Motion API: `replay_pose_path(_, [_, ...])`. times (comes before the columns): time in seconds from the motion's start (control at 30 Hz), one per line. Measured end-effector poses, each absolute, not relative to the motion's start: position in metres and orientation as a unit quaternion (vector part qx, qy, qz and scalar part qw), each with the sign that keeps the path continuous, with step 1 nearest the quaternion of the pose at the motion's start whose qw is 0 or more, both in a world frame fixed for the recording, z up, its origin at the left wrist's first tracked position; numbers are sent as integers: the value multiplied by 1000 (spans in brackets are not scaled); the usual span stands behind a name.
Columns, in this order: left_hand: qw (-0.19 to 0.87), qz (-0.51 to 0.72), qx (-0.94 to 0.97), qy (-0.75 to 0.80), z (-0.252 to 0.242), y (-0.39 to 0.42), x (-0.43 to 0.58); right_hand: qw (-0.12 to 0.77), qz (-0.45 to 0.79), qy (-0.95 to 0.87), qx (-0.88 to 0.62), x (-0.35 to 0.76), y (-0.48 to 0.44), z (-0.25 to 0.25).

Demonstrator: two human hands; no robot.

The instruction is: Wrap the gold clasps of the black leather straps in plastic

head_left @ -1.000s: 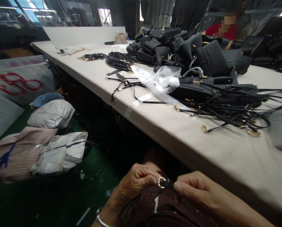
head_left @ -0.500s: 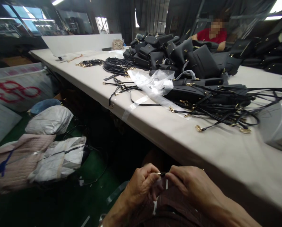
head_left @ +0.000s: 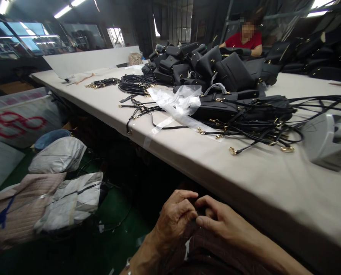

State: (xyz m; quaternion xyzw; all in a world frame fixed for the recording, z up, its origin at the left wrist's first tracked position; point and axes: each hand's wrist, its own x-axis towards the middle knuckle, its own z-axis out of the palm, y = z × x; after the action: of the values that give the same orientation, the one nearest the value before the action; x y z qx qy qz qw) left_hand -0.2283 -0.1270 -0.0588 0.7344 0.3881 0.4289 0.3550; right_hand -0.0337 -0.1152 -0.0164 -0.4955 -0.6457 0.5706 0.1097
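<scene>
Low in front of my body, my left hand [head_left: 179, 211] and my right hand [head_left: 216, 217] meet with their fingertips almost touching. My left hand is closed in a pinch, its index finger reaching over toward the right fingers. The right hand is curled, thumb and bent fingers drawn in against the left fingertips. Whatever sits between them is too small and hidden to name. Below the hands lies dark brown cloth [head_left: 205, 248] over my lap. Nearest on the table [head_left: 245, 179] are black straps with gold clasps [head_left: 253, 143].
Black bags [head_left: 224, 72] are piled on the table, with clear plastic wrap [head_left: 179, 101] before them. Coiled straps [head_left: 136, 83] lie left of the pile. A grey device [head_left: 327, 141] stands at right. Wrapped bundles [head_left: 70, 202] rest on the floor. A person in red [head_left: 254, 40] is behind the pile.
The small dark piece that showed between my fingertips is now out of sight. My left index finger has lifted and stretched out; my right fingers have curled differently. The view has shifted slightly.
</scene>
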Motion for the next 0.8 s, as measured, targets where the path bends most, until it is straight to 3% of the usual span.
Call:
replay_pose_path(0.1, [434,434,679,403,-56,-132,-226,112,726,-543,-408,-33,-118,-14])
replay_pose_path(0.2, [541,392,624,404,-55,-133,-234,139,794,-446,-388,-30,-118,-17])
replay_pose_path(0.37, [582,266,607,472,-50,-132,-251,136,779,-435,-431,-28,-112,-22])
replay_pose_path(0.53, [643,225,577,450,-40,-134,-261,127,684,-571,-437,-39,-115,-24])
replay_pose_path(0.7, [531,144,659,513,-44,-143,-274,73,560,-697,-442,-54,-119,-26])
replay_pose_path(0.8, [470,181,669,548,-48,-153,-294,48,551,-724,-413,-59,-109,-26])
